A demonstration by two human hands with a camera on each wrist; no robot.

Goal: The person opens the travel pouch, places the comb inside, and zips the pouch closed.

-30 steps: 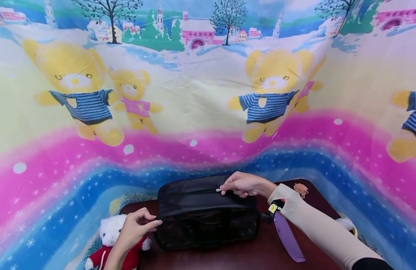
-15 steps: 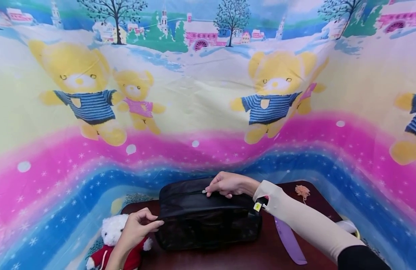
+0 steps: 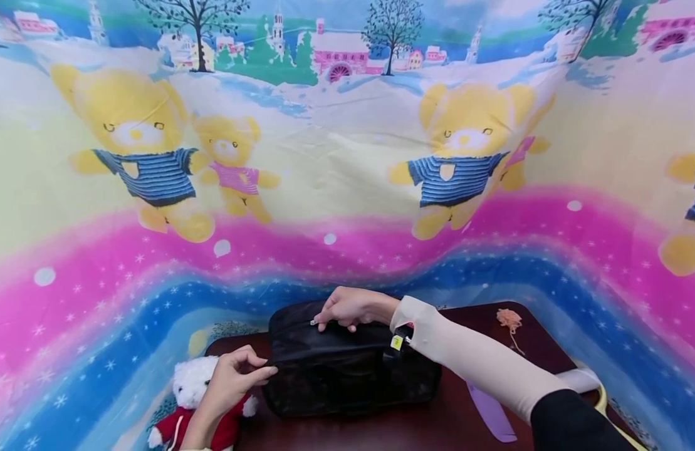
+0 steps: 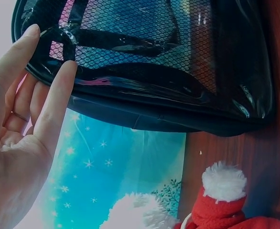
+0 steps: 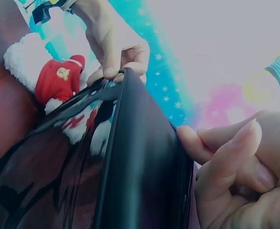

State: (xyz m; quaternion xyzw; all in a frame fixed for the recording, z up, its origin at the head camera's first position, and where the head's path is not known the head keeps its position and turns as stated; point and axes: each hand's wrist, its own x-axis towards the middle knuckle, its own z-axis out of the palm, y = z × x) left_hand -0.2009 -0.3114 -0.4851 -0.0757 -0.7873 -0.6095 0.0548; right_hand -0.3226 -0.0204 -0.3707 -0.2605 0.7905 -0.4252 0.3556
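A black zip bag (image 3: 296,341) with a see-through front panel stands on the dark table. My right hand (image 3: 350,307) pinches the small metal zipper pull (image 3: 313,322) on its top, left of the middle. At the bag's upper left front corner, my left hand (image 3: 229,379) pinches the edge between thumb and index finger. The left wrist view shows mesh and shiny clear plastic (image 4: 130,47) on the bag's side. In the right wrist view the thumb and curled fingers (image 5: 226,162) are at the bag's top edge; the pull itself is hidden there.
A white teddy bear (image 3: 192,379) in a red top sits left of the bag, partly behind my left forearm. A purple comb-like strip (image 3: 491,410), a peach tangle of string (image 3: 509,318) and a white roll with a yellow edge (image 3: 581,379) lie to the right. Printed cloth (image 3: 324,169) hangs behind.
My right hand has slid the zipper pull leftward along the top of the bag, from right of the middle to left of it. My left hand has stayed at the corner.
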